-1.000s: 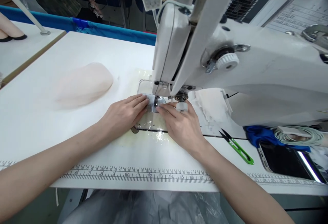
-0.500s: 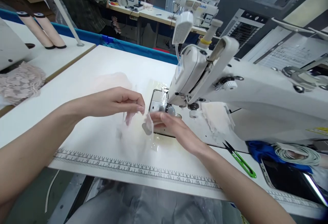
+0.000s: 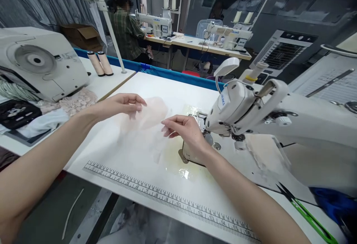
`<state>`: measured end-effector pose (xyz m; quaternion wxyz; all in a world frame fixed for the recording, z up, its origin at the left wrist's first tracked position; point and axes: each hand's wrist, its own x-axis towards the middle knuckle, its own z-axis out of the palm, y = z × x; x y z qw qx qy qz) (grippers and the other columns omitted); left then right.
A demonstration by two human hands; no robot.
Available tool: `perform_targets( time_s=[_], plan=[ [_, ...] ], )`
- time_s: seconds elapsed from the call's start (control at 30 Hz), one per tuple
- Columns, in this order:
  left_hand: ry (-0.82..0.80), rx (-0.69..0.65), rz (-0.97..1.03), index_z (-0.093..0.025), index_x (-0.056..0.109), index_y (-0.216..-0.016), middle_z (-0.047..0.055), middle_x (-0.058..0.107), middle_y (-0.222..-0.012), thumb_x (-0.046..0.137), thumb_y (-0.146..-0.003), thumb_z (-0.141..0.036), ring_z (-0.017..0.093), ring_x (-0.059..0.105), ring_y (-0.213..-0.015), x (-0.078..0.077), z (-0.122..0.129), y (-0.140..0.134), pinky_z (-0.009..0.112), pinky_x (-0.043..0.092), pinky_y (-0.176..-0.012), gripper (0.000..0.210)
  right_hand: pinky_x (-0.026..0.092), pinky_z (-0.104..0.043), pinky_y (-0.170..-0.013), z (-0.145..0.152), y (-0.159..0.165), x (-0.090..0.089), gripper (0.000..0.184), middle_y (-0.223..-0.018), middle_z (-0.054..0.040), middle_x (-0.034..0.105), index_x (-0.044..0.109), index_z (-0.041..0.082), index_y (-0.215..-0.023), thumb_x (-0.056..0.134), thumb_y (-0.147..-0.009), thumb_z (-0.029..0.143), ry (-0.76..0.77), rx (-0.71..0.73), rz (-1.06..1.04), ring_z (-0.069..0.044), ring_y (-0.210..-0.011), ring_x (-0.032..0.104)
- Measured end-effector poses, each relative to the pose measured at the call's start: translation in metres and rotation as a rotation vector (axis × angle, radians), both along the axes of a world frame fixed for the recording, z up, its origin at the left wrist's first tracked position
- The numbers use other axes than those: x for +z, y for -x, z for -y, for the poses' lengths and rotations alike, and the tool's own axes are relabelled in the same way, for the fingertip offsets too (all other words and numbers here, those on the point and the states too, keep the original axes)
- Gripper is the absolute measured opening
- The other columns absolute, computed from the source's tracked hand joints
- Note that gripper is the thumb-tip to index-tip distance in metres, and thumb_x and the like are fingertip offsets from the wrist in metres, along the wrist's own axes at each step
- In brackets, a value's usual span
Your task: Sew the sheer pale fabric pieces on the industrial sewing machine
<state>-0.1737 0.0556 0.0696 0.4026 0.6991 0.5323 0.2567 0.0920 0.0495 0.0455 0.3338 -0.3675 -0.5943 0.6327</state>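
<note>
A sheer pale pink piece of fabric (image 3: 154,112), blurred and see-through, spreads over the white table between my hands. My left hand (image 3: 122,104) is closed at its left side, thumb and fingers pinching the thin cloth. Closer to the sewing machine (image 3: 237,102), my right hand (image 3: 185,128) has its fingertips pressed together at the cloth's right edge, just left of the needle area. How much cloth each pinch takes in is too faint to make out. The metal needle plate (image 3: 192,154) is partly covered by my right hand and wrist.
Green-handled thread snips (image 3: 309,214) lie at the right beside a blue cloth (image 3: 334,203). Pale fabric (image 3: 267,149) rests under the machine arm. A printed ruler (image 3: 167,195) runs along the front edge. At left stand two thread spools (image 3: 100,63) near lace (image 3: 79,100). A person (image 3: 125,32) sits behind.
My view has swung left and up, showing the left-hand machine and the person behind. My hands have moved apart and away from the needle, with the sheer fabric between them.
</note>
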Motion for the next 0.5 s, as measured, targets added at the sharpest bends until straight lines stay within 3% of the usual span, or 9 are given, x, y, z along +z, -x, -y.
perform_targets(
  time_s=[0.17,0.3,0.5],
  plan=[
    [-0.169,0.124,-0.076,-0.020,0.063,-0.107,0.007,0.071,-0.093,0.059,-0.083,-0.047,0.009,0.051,-0.053,-0.007,-0.053,0.002,0.024,0.045,-0.053,0.036,0.053,-0.022,-0.054,-0.034,0.027,-0.011,0.016,-0.068,-0.0006,0.066,0.069,0.017,-0.076,0.066,-0.080,0.032,-0.099,-0.131,0.021,-0.011,-0.056,0.065],
    [-0.231,0.155,-0.151,-0.017,0.065,-0.100,0.006,0.070,-0.087,0.058,-0.081,-0.044,0.009,0.049,-0.054,-0.028,-0.089,-0.006,0.024,0.040,-0.053,0.034,0.048,-0.020,-0.047,-0.064,0.036,-0.027,0.014,-0.064,-0.0003,0.064,0.065,0.016,-0.073,0.061,-0.083,0.026,-0.147,-0.221,0.092,-0.010,-0.052,0.063],
    [-0.371,0.241,-0.379,-0.024,0.068,-0.096,0.000,0.068,-0.088,0.057,-0.082,-0.043,0.014,0.054,-0.065,-0.059,-0.092,-0.008,0.025,0.036,-0.058,0.026,0.045,-0.020,-0.045,-0.086,0.038,-0.045,0.011,-0.058,0.0023,0.061,0.060,0.017,-0.070,0.057,-0.081,0.019,-0.217,-0.236,0.243,-0.008,-0.044,0.057]
  ],
)
